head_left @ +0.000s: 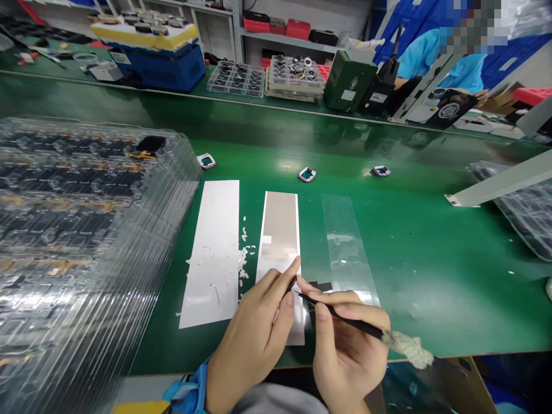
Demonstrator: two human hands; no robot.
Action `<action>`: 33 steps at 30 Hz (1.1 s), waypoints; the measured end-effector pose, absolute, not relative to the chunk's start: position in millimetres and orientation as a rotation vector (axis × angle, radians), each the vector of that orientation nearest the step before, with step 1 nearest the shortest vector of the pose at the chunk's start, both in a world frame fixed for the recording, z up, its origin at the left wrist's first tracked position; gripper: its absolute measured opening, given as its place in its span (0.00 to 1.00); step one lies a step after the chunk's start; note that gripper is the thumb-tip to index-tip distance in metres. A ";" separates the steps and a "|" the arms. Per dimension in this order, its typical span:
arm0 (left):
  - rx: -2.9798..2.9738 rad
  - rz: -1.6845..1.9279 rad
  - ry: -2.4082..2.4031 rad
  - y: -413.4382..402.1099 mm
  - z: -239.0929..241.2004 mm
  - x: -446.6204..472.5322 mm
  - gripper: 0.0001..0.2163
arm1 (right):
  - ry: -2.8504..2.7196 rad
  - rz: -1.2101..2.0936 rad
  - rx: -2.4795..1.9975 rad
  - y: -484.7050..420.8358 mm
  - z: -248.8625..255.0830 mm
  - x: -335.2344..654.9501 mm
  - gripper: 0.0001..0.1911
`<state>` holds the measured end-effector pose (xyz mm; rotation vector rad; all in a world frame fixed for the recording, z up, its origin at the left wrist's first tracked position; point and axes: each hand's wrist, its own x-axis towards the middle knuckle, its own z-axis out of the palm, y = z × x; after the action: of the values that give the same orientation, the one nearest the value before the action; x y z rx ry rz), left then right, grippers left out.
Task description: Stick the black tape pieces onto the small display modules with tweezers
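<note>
A small, dark, thin piece [292, 283], its outline partly hidden, sits between the left hand's [254, 325] thumb and index finger, those fingers nearly closed on it. Just to its right is the tip of a slim, black, pointed tool [360, 325] with a pale, fuzzy rear end; its long axis slants from the piece back toward the near right. The right hand's [356, 345] fingers are curled firmly around it. Beneath the piece, a long beige-and-white sheet [280, 221] lies lengthwise away from the person on the green table [431, 259].
</note>
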<state>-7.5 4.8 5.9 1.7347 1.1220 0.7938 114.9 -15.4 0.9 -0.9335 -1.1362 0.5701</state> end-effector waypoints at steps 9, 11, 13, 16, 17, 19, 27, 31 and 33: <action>1.744 0.785 1.123 3.4 6.6 -8.8 0.23 | -1.175 0.528 -0.948 -15.9 2.0 117.5 0.15; 1.744 0.789 1.118 3.5 6.0 -9.0 0.23 | -1.192 0.529 -0.932 -15.8 1.9 117.9 0.15; 1.744 0.794 1.110 3.9 5.2 -8.7 0.24 | -1.209 0.530 -0.921 -15.5 2.0 117.7 0.15; 1.743 0.805 1.102 4.2 4.6 -8.4 0.24 | -1.220 0.530 -0.913 -15.0 2.1 117.0 0.15; 1.745 0.808 1.101 4.1 4.7 -8.5 0.25 | -1.218 0.530 -0.910 -14.9 2.1 116.8 0.15; 1.751 0.813 1.097 3.8 5.2 -9.0 0.25 | -1.211 0.534 -0.908 -14.8 1.8 116.8 0.16; 1.804 0.761 1.134 4.3 4.9 -8.1 0.24 | -1.089 0.624 -0.937 -16.5 2.9 123.0 0.13; 1.849 0.776 1.145 5.7 2.5 -7.3 0.26 | -1.143 0.599 -0.936 -16.9 4.5 123.0 0.14; 1.850 0.784 1.144 7.0 1.6 -6.9 0.27 | -1.177 0.577 -0.922 -17.0 3.5 120.8 0.15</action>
<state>-6.9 7.0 1.6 1.8503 1.1442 0.7840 120.8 -17.0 3.5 -0.9219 -1.1767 0.5772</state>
